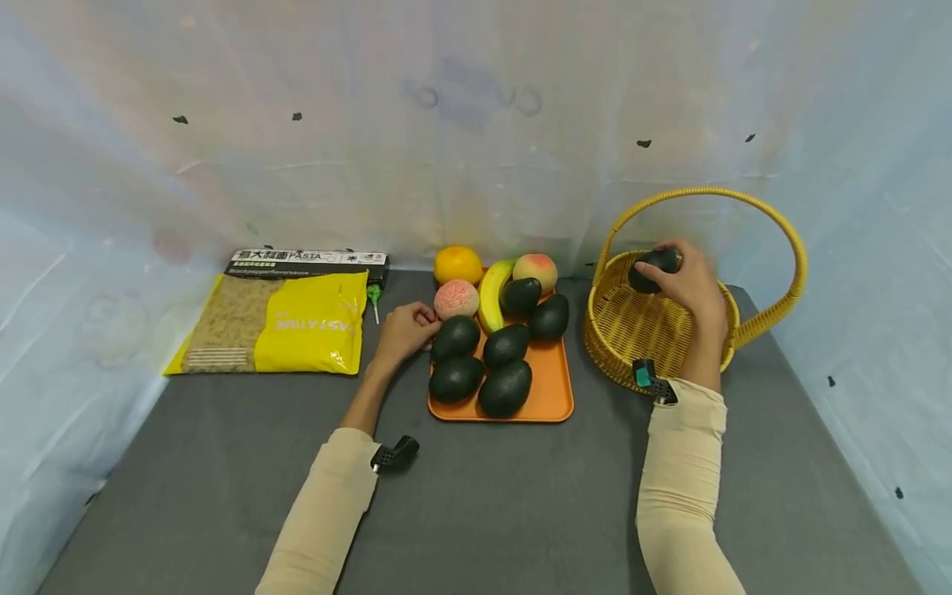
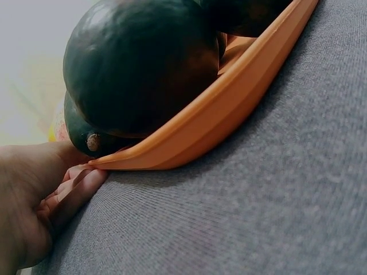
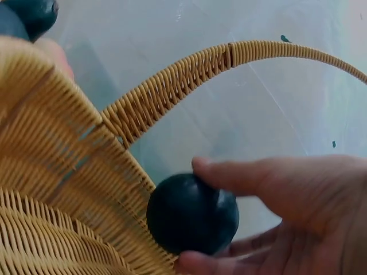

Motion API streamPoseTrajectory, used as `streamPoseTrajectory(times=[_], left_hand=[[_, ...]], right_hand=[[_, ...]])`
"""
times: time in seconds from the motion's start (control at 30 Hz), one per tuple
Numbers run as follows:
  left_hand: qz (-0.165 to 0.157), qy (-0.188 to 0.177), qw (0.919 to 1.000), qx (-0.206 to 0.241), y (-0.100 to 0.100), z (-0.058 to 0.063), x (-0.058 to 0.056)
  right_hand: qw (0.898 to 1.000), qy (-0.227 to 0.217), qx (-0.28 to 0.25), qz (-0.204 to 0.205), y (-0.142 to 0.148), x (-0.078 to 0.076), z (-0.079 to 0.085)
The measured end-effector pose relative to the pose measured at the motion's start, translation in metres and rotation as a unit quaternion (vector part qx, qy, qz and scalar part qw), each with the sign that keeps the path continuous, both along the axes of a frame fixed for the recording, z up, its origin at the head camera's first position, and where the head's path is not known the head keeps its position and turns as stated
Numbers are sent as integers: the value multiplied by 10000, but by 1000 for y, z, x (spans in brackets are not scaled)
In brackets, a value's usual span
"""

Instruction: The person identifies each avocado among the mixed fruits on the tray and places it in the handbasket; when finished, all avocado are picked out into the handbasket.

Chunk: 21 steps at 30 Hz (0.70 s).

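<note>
My right hand [image 1: 690, 279] holds a dark green avocado [image 1: 649, 271] over the yellow wicker basket [image 1: 595, 339]. The right wrist view shows the thumb and fingertips around the avocado [image 3: 186, 215], close to the basket's inner wall [image 3: 129, 189]. At the left edge of the orange tray [image 1: 553, 384], my left hand [image 1: 405, 330] pinches the rim; in the left wrist view its fingers [image 2: 86, 183] are at the tray's corner. Several avocados [image 1: 506, 388] lie on the tray with a banana [image 1: 491, 297], two peaches [image 1: 457, 299] and an orange [image 1: 458, 264].
Left of the tray lie a yellow pasta bag [image 1: 308, 326], a black pasta box [image 1: 312, 266] and a green lollipop [image 1: 374, 296]. The basket's tall handle [image 1: 699, 192] arches above the right hand. Pale sheeting [image 1: 476, 165] hangs behind the grey table [image 1: 491, 512].
</note>
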<state>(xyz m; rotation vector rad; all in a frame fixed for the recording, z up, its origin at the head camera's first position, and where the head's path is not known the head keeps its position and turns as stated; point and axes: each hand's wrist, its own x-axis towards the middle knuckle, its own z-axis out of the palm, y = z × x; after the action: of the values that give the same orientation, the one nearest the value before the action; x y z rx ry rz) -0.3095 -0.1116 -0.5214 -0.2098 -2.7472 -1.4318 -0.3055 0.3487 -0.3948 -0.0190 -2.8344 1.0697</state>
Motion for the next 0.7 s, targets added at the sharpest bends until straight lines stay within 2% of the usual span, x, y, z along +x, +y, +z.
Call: streamPoseTrajectory(times=[0.13,0.37,0.53,0.7], left_hand=[[-67,-23,10000,-7,0,-2,2],[-10,-42,10000,26,0,-2,4],[-12,-84,10000,9,-1,-2,3],[-6,-65,10000,57,-1,0,1]], right_hand=[[9974,-616,-356,-70,3,-2,-7],[9921,-1196,345,184,2,-8,-17],[9825,-1627,768,474,3,-10,-17],[9718,-2042,844,827,3,-11,-16]])
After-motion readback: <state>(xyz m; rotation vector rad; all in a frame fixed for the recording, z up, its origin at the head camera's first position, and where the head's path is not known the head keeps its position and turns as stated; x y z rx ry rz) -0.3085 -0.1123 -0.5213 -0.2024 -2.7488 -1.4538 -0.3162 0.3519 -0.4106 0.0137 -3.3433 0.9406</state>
